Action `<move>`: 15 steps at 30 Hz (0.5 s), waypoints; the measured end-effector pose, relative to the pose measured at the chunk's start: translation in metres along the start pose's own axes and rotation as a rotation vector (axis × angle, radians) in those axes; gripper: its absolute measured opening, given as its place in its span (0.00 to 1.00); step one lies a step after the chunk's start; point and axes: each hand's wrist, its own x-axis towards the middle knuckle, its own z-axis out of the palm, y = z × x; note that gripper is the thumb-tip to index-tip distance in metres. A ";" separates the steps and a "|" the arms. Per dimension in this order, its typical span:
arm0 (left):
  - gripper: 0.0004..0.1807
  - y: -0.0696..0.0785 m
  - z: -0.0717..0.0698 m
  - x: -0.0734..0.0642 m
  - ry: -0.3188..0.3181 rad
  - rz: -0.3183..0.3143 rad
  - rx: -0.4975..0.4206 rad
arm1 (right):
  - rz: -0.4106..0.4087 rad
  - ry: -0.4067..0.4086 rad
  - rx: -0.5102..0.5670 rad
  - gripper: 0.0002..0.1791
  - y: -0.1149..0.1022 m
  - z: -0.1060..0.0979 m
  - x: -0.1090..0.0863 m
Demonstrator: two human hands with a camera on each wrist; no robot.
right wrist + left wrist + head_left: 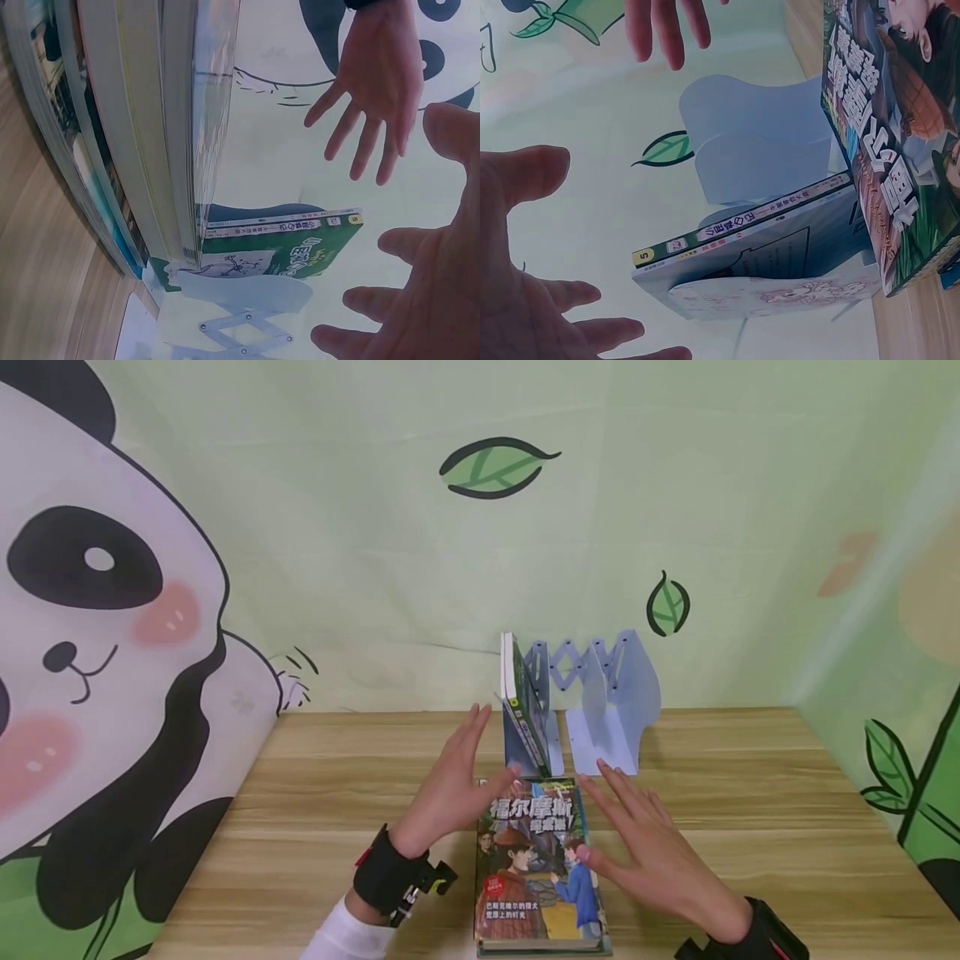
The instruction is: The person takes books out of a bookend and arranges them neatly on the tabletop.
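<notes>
A stack of books lies flat on the table, topped by a book [536,860] with a colourful illustrated cover and white Chinese lettering. My left hand [442,793] is over its left side, fingers extended, the thumb overlapping the cover's upper edge in the head view. On the other side is my right hand [648,852], fingers spread, its thumb right at the cover's right edge. Neither hand grips anything. Behind the stack, a green-covered book [300,244] leans in the left part of a pale blue expandable book rack [611,718].
Page edges of several stacked books [142,127] show in the right wrist view. The wooden table [315,827] meets a green cloth backdrop [360,568] with a large printed panda [172,693] on the left. Black camera straps [386,872] circle both wrists.
</notes>
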 end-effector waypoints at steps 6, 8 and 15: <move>0.47 0.001 -0.002 0.008 0.015 -0.010 -0.047 | -0.004 0.015 -0.008 0.43 0.002 -0.001 -0.001; 0.47 0.001 -0.002 0.011 0.024 -0.008 -0.060 | -0.006 0.021 -0.008 0.44 0.003 -0.001 -0.001; 0.45 0.000 -0.002 0.019 0.050 0.005 -0.121 | -0.016 0.044 0.000 0.44 0.004 -0.002 -0.002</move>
